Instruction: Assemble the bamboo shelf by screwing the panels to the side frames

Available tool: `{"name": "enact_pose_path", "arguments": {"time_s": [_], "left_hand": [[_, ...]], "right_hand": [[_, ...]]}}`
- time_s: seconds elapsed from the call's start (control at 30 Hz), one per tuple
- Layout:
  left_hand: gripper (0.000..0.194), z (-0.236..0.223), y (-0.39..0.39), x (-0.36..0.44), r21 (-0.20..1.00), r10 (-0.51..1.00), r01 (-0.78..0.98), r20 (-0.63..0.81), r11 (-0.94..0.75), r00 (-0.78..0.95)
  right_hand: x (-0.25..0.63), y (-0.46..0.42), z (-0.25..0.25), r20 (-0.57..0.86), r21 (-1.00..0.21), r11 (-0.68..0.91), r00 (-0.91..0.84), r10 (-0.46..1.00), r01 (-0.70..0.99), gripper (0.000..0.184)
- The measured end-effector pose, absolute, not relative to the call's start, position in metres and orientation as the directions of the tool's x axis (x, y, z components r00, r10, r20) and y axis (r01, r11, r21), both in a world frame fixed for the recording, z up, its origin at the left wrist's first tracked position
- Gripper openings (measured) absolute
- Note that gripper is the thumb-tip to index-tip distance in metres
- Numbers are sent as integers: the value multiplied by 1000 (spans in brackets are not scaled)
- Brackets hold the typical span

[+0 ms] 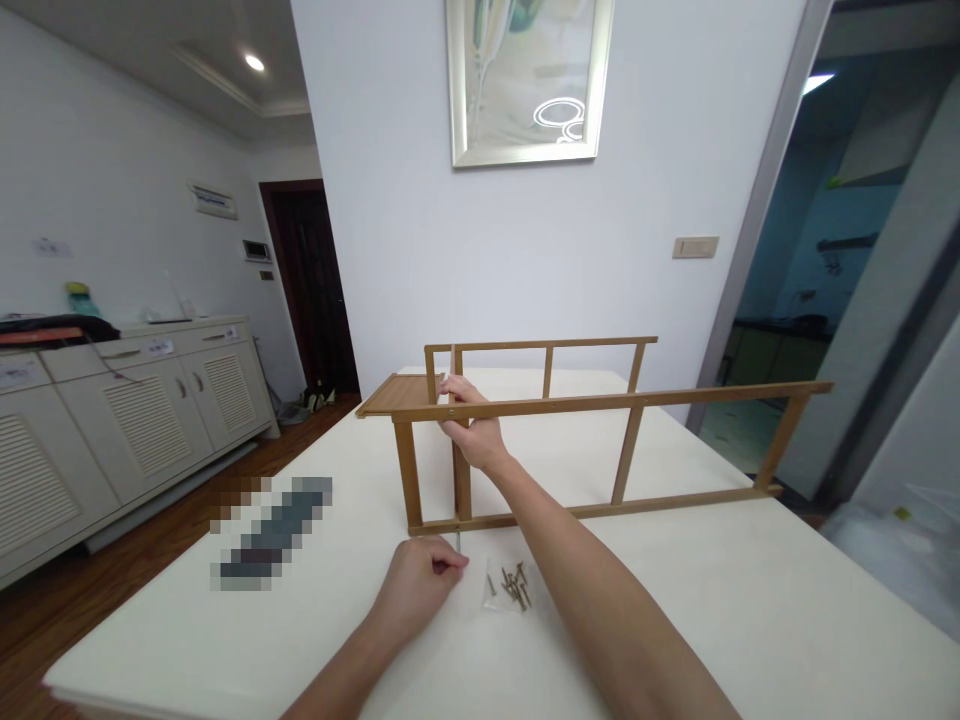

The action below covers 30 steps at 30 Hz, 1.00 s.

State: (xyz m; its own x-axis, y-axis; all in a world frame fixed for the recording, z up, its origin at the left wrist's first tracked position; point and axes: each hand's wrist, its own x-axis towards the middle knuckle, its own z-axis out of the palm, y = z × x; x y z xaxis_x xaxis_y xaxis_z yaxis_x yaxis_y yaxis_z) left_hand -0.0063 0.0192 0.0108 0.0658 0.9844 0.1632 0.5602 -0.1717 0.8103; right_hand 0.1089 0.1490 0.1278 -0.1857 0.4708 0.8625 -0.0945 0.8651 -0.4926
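Observation:
A wooden rack frame stands on its long side on the white table, its two ladder-like sides facing each other. My right hand reaches over the near side's upper rail and is closed around an upright wooden board between the two sides. Low in front, my left hand pinches a thin silver rod, its upper end at the frame's bottom rail. Whether that rod is a hex key or a screw cannot be told. Several screws lie on a clear plastic bag just right of my left hand.
A slatted wooden panel juts out at the frame's left end. On the table's left lies a pixelated dark object. The white table stands near a wall with a framed picture. White cabinets line the left.

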Motion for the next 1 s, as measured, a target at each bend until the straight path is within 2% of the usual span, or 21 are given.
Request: {"name": "enact_pose_path", "arguments": {"time_s": [0.5, 1.0], "left_hand": [[21, 7, 23, -7, 798, 984, 578, 170, -172, 59], [25, 14, 17, -3, 747, 962, 607, 239, -270, 134]], "right_hand": [[109, 150, 127, 867, -486, 867, -181, 464, -107, 30], [110, 147, 129, 874, -474, 874, -177, 452, -106, 27]]}}
